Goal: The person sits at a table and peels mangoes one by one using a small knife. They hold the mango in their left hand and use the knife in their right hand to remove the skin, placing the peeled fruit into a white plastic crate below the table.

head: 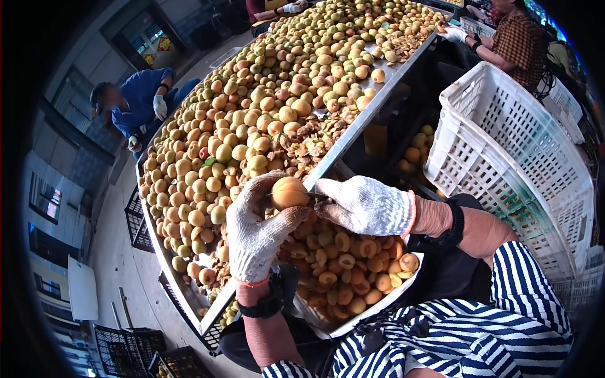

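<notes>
My left hand (pixel 262 227), in a white knit glove, holds a whole apricot (pixel 289 193) between thumb and fingers. My right hand (pixel 366 205), gloved too, grips a thin blade (pixel 315 194) that meets the apricot's right side; a dark line runs across the fruit. Its handle is mostly hidden in my fingers. Below both hands, a white container (pixel 410 279) on my lap holds many halved apricots (pixel 347 260). Just beyond my hands, a metal-edged table (pixel 354 127) bears a large heap of whole apricots (pixel 227 137), with brown pits and scraps (pixel 307 146) near its edge.
White plastic crates (pixel 510 156) stand at my right. Black crates (pixel 127 349) are on the floor at lower left, another (pixel 137 224) beside the table. A person in blue (pixel 142 101) bends at the left; a person in a checked shirt (pixel 517 42) sits at upper right.
</notes>
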Action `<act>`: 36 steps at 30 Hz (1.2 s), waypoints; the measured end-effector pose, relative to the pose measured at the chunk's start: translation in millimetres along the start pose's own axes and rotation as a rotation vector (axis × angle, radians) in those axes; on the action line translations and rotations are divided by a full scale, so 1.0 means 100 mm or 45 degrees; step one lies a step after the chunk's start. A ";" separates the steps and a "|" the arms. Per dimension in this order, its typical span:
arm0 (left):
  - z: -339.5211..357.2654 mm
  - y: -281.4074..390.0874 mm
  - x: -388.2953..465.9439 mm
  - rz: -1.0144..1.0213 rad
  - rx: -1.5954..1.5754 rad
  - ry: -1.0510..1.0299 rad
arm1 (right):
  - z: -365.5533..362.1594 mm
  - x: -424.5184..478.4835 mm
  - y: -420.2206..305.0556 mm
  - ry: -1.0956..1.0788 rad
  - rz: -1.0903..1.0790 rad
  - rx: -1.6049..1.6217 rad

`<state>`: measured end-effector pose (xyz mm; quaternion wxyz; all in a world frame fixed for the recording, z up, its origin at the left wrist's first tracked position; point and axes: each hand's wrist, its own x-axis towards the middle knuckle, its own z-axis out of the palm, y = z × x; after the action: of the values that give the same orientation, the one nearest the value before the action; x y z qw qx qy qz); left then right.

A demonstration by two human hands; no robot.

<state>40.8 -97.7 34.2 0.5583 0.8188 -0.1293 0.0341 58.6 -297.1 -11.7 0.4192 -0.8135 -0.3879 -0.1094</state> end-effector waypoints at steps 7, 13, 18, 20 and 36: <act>0.63 -0.22 0.02 0.124 -1.420 0.193 | 0.01 -0.04 0.04 0.192 -0.063 0.258; 0.36 -0.08 0.07 0.058 -0.848 0.019 | -0.10 -0.07 0.05 0.160 -0.024 0.256; -0.08 -0.02 0.23 0.008 -0.306 -0.265 | -0.20 -0.03 -0.04 -0.112 0.116 0.204; -0.16 -0.04 0.28 -0.001 -0.159 -0.350 | -0.17 0.00 0.01 -0.160 0.140 0.212; 0.50 -0.41 0.05 -0.074 -1.404 0.105 | -0.04 -0.09 0.00 0.015 0.105 0.327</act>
<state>51.6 -130.7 -20.8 0.9096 0.4065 -0.0834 -0.0219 52.5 -305.0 -13.8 0.5265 -0.7677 -0.3623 -0.0463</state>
